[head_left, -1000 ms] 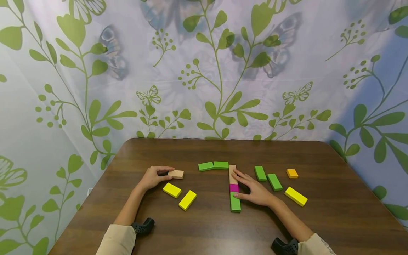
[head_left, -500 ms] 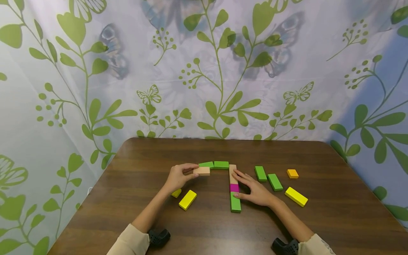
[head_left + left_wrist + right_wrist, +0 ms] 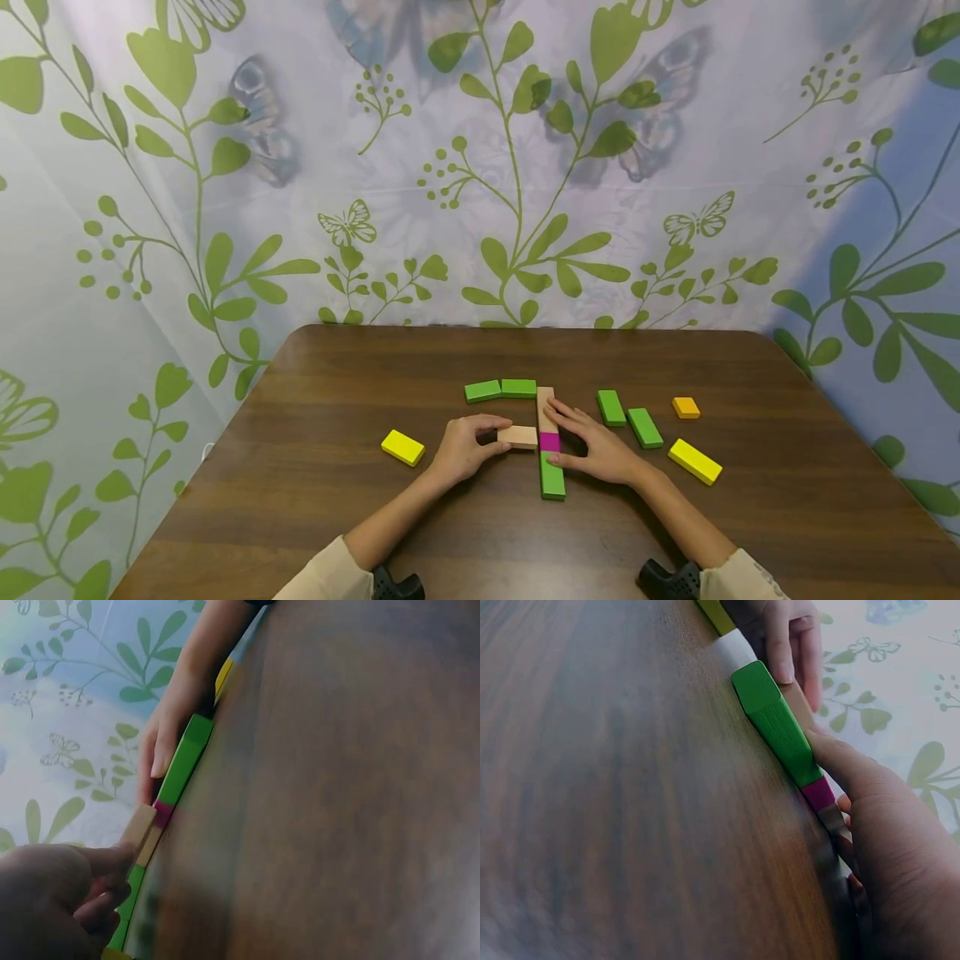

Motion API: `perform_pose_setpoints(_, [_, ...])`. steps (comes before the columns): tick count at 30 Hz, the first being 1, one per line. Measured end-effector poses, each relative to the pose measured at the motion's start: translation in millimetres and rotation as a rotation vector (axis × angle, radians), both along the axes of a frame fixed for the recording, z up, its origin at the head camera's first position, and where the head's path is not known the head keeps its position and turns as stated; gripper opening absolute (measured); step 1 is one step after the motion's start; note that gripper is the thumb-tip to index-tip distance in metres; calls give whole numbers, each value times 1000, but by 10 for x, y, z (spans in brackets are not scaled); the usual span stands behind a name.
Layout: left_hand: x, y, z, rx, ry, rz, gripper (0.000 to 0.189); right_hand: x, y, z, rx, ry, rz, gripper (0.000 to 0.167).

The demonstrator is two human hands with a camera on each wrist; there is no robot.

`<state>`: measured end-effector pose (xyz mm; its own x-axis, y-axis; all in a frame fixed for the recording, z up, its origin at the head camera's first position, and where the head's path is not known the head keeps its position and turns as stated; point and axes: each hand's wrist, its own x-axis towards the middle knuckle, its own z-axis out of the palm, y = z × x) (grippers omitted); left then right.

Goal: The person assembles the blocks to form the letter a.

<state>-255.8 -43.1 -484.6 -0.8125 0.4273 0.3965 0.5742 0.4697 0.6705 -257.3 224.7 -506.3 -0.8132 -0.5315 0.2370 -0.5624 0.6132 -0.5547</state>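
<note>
With thumb and fingers my left hand (image 3: 461, 448) pinches a plain wooden block (image 3: 517, 437), its far end right at the left side of a straight row of blocks. That row runs toward me: a plain wooden block (image 3: 546, 407), a small magenta block (image 3: 550, 442), then a green block (image 3: 552, 479). My right hand (image 3: 606, 448) rests along the row's right side, fingertips on the far wooden block and thumb at the green one. In the left wrist view, the pinched block (image 3: 140, 825) overlaps the row near the magenta block (image 3: 163, 813).
Two green blocks (image 3: 518, 388) lie end to end from the row's far end leftward. A yellow block (image 3: 403, 448) lies left of my left hand. To the right are two more green blocks (image 3: 645, 427), an orange block (image 3: 686, 407) and a long yellow block (image 3: 695, 462). A patterned cloth (image 3: 450, 208) hangs behind the table.
My left hand has lifted the plain wooden block from the left and carried it right to the row's side. Its arm now covers one yellow block. The right hand has stayed in place.
</note>
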Motion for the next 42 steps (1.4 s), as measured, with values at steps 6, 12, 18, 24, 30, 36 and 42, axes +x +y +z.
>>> perform_pose_setpoints(6, [7,36,-38,-52,31,-3,29,-3,1,-3,1,-4,-5,79])
perform_pose_setpoints(12, [12,55,-48,-91,42,-8,30,-3,5,-6,8,-12,-14,79])
perform_pose_setpoints(18, [10,67,-49,-121,48,-4,30,-7,4,0,2,-12,-8,79])
perform_pose_setpoints(24, [5,66,-59,-129,52,-5,32,-7,6,-5,6,-16,-12,79])
perform_pose_setpoints(30, [-1,24,-18,-99,68,-18,34,4,-2,-3,3,-19,-17,79])
perform_pose_setpoints(36, [16,-147,96,-50,91,14,33,2,-11,-5,12,-7,-24,79])
perform_pose_setpoints(42, [29,-484,122,-41,121,-3,36,4,-5,14,-1,16,-3,78])
